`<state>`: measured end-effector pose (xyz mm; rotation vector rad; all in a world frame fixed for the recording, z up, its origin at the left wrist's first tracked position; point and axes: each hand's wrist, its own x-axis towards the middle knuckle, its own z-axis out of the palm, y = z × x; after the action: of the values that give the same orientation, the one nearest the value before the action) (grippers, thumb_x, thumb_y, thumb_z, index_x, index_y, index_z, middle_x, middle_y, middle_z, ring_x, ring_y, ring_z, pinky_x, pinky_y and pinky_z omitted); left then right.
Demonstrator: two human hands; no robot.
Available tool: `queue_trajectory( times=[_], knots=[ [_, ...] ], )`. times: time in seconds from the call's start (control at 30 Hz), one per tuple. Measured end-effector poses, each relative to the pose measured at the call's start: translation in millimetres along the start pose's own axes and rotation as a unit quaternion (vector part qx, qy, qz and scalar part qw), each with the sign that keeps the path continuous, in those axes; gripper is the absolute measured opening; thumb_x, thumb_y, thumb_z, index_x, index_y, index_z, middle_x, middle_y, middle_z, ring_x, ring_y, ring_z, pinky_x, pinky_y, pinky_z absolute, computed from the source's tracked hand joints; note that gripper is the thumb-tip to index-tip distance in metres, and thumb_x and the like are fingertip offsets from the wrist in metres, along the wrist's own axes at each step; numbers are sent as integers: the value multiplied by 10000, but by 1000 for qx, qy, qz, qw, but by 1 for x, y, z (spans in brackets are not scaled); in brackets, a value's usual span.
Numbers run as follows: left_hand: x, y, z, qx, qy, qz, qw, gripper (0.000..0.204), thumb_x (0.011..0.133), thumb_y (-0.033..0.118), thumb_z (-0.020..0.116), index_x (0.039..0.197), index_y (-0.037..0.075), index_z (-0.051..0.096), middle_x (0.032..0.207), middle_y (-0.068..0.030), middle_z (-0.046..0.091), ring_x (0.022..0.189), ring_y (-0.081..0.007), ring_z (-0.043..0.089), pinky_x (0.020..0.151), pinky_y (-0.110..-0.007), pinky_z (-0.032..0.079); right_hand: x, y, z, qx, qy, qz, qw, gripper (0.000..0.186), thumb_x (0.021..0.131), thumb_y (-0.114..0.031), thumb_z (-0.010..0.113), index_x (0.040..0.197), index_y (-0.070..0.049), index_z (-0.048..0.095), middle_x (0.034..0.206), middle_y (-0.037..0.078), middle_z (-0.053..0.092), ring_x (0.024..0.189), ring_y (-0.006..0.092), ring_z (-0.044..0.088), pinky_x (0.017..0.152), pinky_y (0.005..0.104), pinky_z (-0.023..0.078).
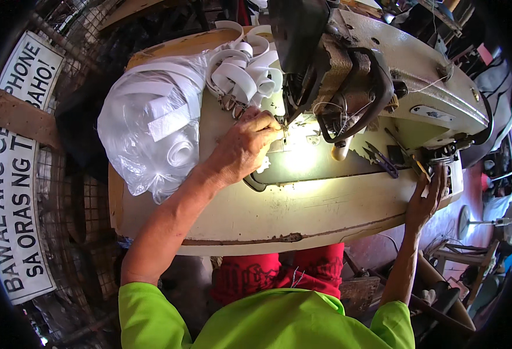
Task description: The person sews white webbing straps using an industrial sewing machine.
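Beside the needle area of a sewing machine [465, 87], my left hand [247, 142] is closed, thumb and fingertips pressed together in a pinch. What lies between those fingertips is too small to make out. At the right end of the table, my right hand [427, 195] has its fingers stretched out, next to a metal part on a white box [455, 177]. A bright lamp spot lights the machine bed just right of my left hand. White straps [238, 81], coiled and with metal pieces at their ends, lie just beyond that hand.
A clear plastic bag [151, 122] of white strap rolls sits on the left of the worn sewing table [337, 203]. Dark-handled snips [382, 160] lie beneath the machine arm. Wire mesh and a lettered sign [14, 215] stand at the left; a fan [465, 223] is at the right.
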<state>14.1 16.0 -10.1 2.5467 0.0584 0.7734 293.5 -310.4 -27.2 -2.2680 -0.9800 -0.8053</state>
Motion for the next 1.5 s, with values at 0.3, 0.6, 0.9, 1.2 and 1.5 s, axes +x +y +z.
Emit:
queue_trajectory(
  times=[0.3, 0.6, 0.9, 1.2, 1.5],
  knots=[
    [1, -1, -2, 17, -2, -22, 1000, 253, 723, -78, 627, 958, 8, 666, 956, -86, 613, 938, -292, 565, 885, -383, 481, 65, 14, -31, -25, 117, -115, 986, 512, 961, -117, 573, 1436, -26, 403, 1457, 192, 424, 1345, 354, 403, 1109, 458, 331],
    [11, -1, 1, 37, 6, -40, 999, 233, 795, -1, 631, 1028, -7, 628, 993, -136, 598, 1014, -323, 568, 935, -411, 460, 321, 219, -46, -106, -54, -132, 984, 405, 1020, -310, 459, 1294, -39, 582, 1338, 146, 569, 1196, 270, 569, 1014, 367, 437],
    [5, 4, 4, 170, -5, -115, 979, 278, 834, 103, 657, 1093, 11, 610, 1059, -154, 554, 1053, -342, 529, 977, -445, 424, 136, 228, 43, -26, 104, -6, 994, 376, 1019, -261, 385, 1249, -45, 590, 1086, 170, 657, 1061, 237, 627, 826, 357, 524],
    [1, -6, 12, 84, 13, -108, 991, 295, 821, 55, 621, 1111, 2, 635, 1057, -172, 564, 1059, -346, 537, 968, -439, 434, 216, 213, -24, -18, 14, -116, 993, 418, 970, -125, 451, 1369, -10, 496, 1290, 192, 570, 1186, 315, 555, 965, 404, 473],
    [9, -7, 8, 182, 151, -180, 955, 274, 812, 30, 682, 1077, 37, 610, 997, -117, 518, 985, -290, 532, 867, -393, 464, 290, 236, -37, 27, -121, -77, 989, 426, 1040, -290, 366, 1299, -25, 576, 1264, 109, 615, 1118, 215, 599, 936, 326, 465]
  ],
)
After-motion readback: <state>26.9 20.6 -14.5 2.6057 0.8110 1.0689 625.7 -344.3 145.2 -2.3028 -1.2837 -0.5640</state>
